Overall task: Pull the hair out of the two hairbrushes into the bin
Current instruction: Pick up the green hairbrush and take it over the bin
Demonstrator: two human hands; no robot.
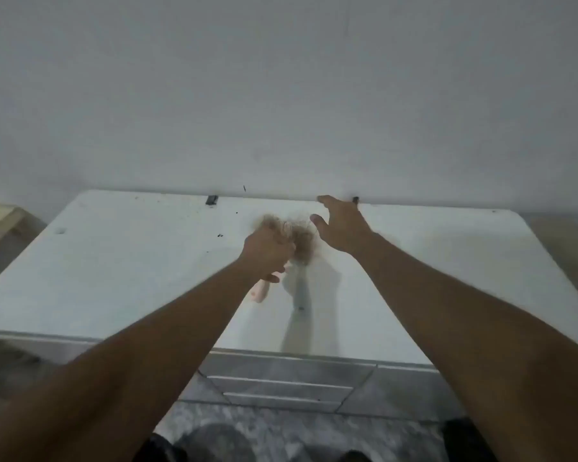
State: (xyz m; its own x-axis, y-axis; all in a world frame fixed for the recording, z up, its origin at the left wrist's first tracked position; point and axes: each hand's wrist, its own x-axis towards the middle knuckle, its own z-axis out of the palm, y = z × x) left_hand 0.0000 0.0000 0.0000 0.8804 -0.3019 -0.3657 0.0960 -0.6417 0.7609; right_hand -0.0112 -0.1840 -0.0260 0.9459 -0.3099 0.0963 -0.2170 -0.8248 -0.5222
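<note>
Pink plastic hairbrush (260,292), its handle poking toward six o'clock, is grasped in the curled fingers of the left hand (266,253) above the flat white tabletop (114,261); its head is buried under a fluffy wad of light-brown hair (294,233); the right hand (342,228), at three o'clock of the wad, has its fingers spread and released, holding nothing. Best to pinch the wad low by the bristle roots and peel it off as one mat while the left steadies the brush; no bin shows, so locate it first.
</note>
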